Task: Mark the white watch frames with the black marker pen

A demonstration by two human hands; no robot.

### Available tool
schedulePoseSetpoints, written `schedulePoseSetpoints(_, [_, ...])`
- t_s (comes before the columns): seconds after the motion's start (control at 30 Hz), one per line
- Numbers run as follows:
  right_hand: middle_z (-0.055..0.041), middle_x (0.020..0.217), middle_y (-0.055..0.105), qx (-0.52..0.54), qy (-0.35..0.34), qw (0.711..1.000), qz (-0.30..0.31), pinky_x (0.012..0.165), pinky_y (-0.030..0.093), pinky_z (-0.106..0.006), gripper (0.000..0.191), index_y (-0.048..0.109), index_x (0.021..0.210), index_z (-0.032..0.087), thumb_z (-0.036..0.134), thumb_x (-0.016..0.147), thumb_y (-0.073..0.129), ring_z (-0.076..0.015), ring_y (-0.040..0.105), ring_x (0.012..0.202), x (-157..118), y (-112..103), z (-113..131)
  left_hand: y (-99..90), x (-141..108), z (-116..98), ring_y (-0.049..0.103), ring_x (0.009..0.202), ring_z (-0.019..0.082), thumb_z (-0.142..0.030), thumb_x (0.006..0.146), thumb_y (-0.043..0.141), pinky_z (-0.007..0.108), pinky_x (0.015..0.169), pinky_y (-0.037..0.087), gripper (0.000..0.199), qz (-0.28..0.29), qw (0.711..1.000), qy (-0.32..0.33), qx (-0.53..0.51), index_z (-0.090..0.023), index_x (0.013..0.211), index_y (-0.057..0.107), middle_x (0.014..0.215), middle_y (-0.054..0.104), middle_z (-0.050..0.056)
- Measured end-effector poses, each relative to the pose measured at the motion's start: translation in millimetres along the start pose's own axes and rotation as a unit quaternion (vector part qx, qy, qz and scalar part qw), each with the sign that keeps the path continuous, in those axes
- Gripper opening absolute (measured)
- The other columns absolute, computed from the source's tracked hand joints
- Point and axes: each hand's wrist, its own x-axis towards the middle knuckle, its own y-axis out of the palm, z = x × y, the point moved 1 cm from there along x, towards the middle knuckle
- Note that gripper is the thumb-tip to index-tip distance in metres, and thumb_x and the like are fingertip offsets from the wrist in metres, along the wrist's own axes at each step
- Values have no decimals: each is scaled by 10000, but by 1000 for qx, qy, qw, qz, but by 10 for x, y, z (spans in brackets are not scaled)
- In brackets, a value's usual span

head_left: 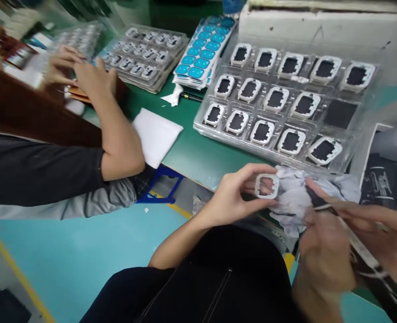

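Note:
My left hand pinches a white watch-case frame, rounded and square with an open middle, between thumb and fingers. It is held upright at the bench edge, beside a crumpled white cloth. Low on the right, my right hand is blurred, with its fingers closed round a slim dark tool with a silvery stretch. The tool's tip lies over the cloth, apart from the frame. Another hand reaches in from the right edge near the tool; whose it is I cannot tell.
A clear plastic tray of similar white frames stands in front of me. Sheets of blue stickers and another loaded tray lie farther left. A co-worker's arm rests near a folded white cloth.

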Motion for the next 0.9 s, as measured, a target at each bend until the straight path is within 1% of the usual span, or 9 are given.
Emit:
schedulePoseSetpoints(0.03, [-83, 872, 797, -10, -3, 1000, 0, 957, 795, -555, 177, 790, 941, 211, 175, 944, 963, -346, 887, 899, -9, 54, -33, -1, -19, 14, 883, 1045, 223, -191, 946, 954, 361, 1006, 767, 540, -11, 1000, -8, -6, -256, 1420, 704, 1126, 832, 40])
schedulePoseSetpoints(0.1, [-61, 820, 802, -19, -1, 998, 55, 985, 793, -577, 175, 758, 918, 221, 177, 990, 912, -379, 903, 961, -19, 179, -98, -13, -24, 14, 879, 1021, 200, -195, 942, 962, 312, 974, 756, 517, -28, 1000, -10, -6, -250, 1381, 695, 1081, 832, 27])
schedulePoseSetpoints(0.17, [-58, 869, 838, -22, 13, 992, 123, 979, 800, -535, 180, 748, 912, 223, 142, 994, 886, -402, 894, 1097, -33, 285, -154, -29, -9, -1, 882, 1001, 183, -203, 949, 961, 276, 951, 749, 483, -33, 999, -3, 5, -243, 1349, 693, 1065, 843, 22])
schedulePoseSetpoints(0.2, [-49, 883, 841, -22, 2, 993, 120, 956, 807, -521, 179, 750, 918, 221, 119, 976, 884, -399, 894, 1102, -42, 321, -173, -36, -1, -9, 885, 1001, 179, -205, 954, 958, 263, 945, 746, 468, -33, 999, 4, 12, -241, 1339, 695, 1074, 852, 23])
schedulePoseSetpoints(0.3, [6, 833, 800, -24, -92, 994, 54, 929, 819, -532, 206, 783, 1012, 216, 63, 914, 880, -324, 899, 900, -64, 382, -192, -45, 6, -26, 896, 1048, 177, -206, 971, 951, 228, 943, 737, 435, -34, 998, 32, 41, -242, 1334, 715, 1153, 876, 34])
schedulePoseSetpoints(0.37, [41, 779, 755, -31, -133, 989, 53, 934, 822, -526, 233, 790, 1040, 223, 46, 907, 861, -243, 838, 721, -62, 397, -175, -41, -7, -30, 899, 1084, 181, -207, 978, 948, 217, 948, 735, 431, -41, 996, 49, 64, -244, 1347, 729, 1198, 883, 40])
schedulePoseSetpoints(0.5, [46, 784, 725, -83, -60, 984, 149, 993, 804, -453, 160, 777, 971, 256, 102, 991, 814, -167, 751, 664, -42, 389, -142, -22, -48, -23, 902, 1070, 186, -206, 998, 929, 234, 932, 750, 437, -54, 990, 67, 110, -243, 1387, 734, 1228, 890, 50])
schedulePoseSetpoints(0.67, [30, 858, 715, -58, -160, 983, 76, 984, 812, -464, 182, 794, 1145, 208, 99, 999, 785, -158, 686, 650, -69, 428, -183, -7, -72, -7, 898, 998, 164, -199, 1000, 926, 214, 883, 748, 457, -60, 985, 83, 136, -245, 1411, 733, 1207, 897, 40])
schedulePoseSetpoints(0.9, [33, 809, 726, -72, -150, 984, 60, 883, 833, -457, 166, 810, 1067, 241, 103, 976, 812, -211, 781, 654, -66, 482, -202, -4, -106, 14, 881, 916, 169, -291, 1012, 927, 244, 826, 752, 432, -71, 979, 65, 179, -245, 1401, 745, 1168, 895, 51])
